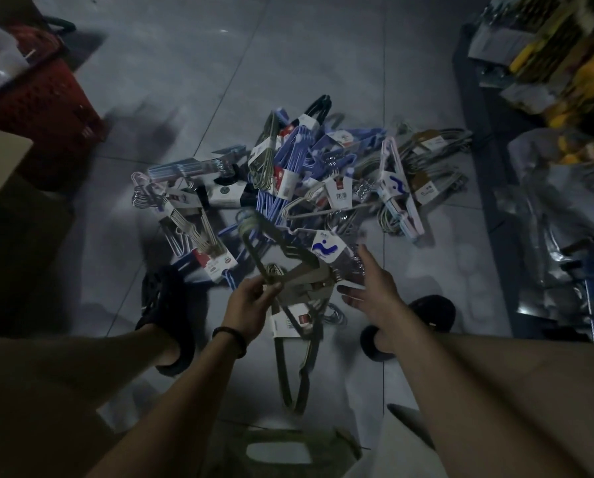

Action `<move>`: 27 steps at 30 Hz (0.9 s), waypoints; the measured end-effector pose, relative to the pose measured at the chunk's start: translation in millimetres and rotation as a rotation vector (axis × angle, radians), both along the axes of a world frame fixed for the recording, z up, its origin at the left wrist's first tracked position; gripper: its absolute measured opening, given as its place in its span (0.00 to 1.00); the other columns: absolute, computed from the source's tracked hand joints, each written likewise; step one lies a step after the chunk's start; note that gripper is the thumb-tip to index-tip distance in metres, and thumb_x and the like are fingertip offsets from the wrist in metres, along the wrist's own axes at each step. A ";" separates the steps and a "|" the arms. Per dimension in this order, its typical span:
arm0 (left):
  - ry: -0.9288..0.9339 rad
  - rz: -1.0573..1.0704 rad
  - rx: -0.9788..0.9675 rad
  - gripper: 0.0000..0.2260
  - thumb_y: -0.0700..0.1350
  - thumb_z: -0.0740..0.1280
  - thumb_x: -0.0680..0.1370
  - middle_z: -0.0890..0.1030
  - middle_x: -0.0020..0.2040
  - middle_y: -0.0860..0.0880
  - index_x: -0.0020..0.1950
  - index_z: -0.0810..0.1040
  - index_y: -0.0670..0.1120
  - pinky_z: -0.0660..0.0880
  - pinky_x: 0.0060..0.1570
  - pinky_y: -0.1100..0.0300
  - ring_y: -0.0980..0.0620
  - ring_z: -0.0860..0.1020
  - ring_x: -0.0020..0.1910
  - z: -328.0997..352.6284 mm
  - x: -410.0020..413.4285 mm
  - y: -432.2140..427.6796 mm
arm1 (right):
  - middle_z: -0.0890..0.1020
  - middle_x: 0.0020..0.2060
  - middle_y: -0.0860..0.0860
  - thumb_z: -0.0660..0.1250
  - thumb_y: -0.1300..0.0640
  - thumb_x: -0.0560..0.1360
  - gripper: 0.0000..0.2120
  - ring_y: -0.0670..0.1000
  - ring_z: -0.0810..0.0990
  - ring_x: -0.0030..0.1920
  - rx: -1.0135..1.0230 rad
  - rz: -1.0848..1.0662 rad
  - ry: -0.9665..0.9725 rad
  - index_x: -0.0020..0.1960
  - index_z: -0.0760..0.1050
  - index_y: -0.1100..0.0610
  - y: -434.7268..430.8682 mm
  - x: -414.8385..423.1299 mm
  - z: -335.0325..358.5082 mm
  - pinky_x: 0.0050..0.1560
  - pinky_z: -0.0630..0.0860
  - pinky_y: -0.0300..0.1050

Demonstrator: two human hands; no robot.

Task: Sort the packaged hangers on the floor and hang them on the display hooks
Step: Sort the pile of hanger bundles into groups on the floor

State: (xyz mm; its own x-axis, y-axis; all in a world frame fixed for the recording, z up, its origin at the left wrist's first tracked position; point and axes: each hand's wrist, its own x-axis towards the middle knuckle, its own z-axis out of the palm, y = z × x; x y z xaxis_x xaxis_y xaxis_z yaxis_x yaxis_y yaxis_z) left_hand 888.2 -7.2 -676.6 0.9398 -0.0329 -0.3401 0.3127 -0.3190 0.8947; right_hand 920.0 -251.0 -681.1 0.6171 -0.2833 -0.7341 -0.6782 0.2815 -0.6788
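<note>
A: Where's the next pack?
B: The pile of packaged hangers (323, 174) lies just ahead of both hands; the spread right hand (371, 288) is nearer. The left hand (250, 301) grips an olive bundle (297, 374), dangling lengthwise between the hands.

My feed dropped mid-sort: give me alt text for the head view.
The left hand grips a bundle of olive-green hangers above the floor, while the open right hand reaches toward a jumbled pile of packaged hangers on grey tiles. A red basket stands at the frame's upper left.
</note>
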 end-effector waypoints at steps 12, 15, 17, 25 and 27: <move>0.535 0.190 -0.094 0.13 0.44 0.70 0.81 0.84 0.58 0.43 0.65 0.77 0.48 0.83 0.53 0.41 0.42 0.84 0.53 -92.9 36.1 2.0 | 0.85 0.51 0.60 0.60 0.47 0.86 0.14 0.54 0.82 0.37 -0.017 0.241 0.133 0.64 0.73 0.55 20.7 -2.1 -78.4 0.36 0.79 0.48; 0.668 0.207 -0.086 0.21 0.36 0.72 0.78 0.82 0.60 0.43 0.69 0.75 0.50 0.84 0.44 0.48 0.42 0.83 0.54 -122.7 46.4 8.4 | 0.85 0.49 0.61 0.58 0.47 0.86 0.17 0.56 0.84 0.35 -0.182 0.298 0.211 0.64 0.73 0.60 28.8 9.5 -116.7 0.40 0.80 0.52; 0.774 0.184 -0.064 0.26 0.37 0.74 0.77 0.81 0.63 0.42 0.73 0.73 0.51 0.85 0.41 0.47 0.41 0.83 0.54 -141.9 47.7 12.9 | 0.84 0.46 0.61 0.57 0.48 0.87 0.16 0.57 0.83 0.34 -0.212 0.324 0.324 0.60 0.72 0.61 29.7 6.7 -137.0 0.42 0.81 0.54; 0.660 -0.003 0.263 0.32 0.45 0.74 0.76 0.79 0.66 0.40 0.78 0.67 0.52 0.82 0.53 0.50 0.39 0.80 0.60 -180.6 58.9 -2.9 | 0.81 0.47 0.60 0.57 0.59 0.85 0.13 0.64 0.87 0.48 -0.402 0.396 0.528 0.66 0.71 0.61 31.4 6.7 -181.1 0.49 0.86 0.62; 0.654 -0.010 0.309 0.29 0.45 0.72 0.78 0.79 0.66 0.41 0.78 0.68 0.51 0.79 0.51 0.54 0.40 0.79 0.61 -182.4 62.6 -8.2 | 0.81 0.53 0.61 0.57 0.59 0.83 0.13 0.64 0.86 0.50 -0.417 0.402 0.527 0.66 0.71 0.61 30.7 10.5 -187.6 0.51 0.85 0.62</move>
State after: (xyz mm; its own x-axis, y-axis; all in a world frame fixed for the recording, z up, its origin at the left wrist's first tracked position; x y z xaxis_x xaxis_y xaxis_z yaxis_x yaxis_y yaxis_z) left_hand 950.8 -15.3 -859.1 0.5409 0.1485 -0.8279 0.7490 -0.5329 0.3938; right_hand 930.5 -220.3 -868.8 0.3303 -0.4289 -0.8408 -0.9363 -0.2615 -0.2344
